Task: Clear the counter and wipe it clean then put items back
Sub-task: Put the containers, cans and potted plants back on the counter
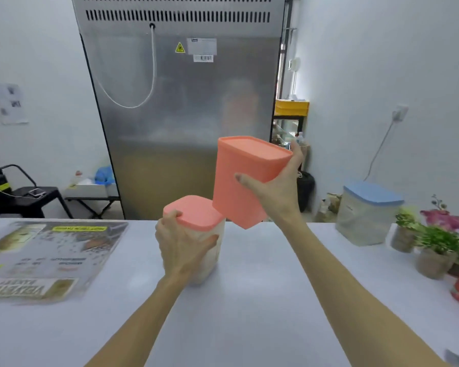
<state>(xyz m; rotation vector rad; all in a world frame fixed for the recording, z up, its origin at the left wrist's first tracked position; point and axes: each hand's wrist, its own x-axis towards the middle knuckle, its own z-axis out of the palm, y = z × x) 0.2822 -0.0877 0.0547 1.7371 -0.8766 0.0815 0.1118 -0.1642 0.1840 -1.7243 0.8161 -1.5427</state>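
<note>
Tall container: a coral-pink, opaque plastic box with a matching flat lid [245,178], held in the air and tilted, its lower corner just above the counter's far edge.
Right hand: the right hand [277,189] grips the tall container from its 3 o'clock side, thumb across the front face, fingers curled round the back.
Short container: a translucent white plastic tub with a coral-pink lid [198,235], standing upright on the counter at 7 o'clock from the tall one.
Left hand: the left hand [182,245] wraps the tub's near side, fingertips hooked over the lid's rim, thumb pressed on the wall.
Counter: a smooth white countertop [249,300].
At 9 o'clock: a laminated printed menu sheet [45,258], lying flat; its writing is upside down and too blurred to read.
At 3 o'clock: a clear plastic box with a blue lid [366,215]; beyond it, small potted plants with green leaves and pink flowers [435,242].
Room: at 12 o'clock, the steel back of a tall refrigerator [180,109] with a yellow triangular warning sticker and a barcode label; white walls; a black chair [24,192] at 10 o'clock.
</note>
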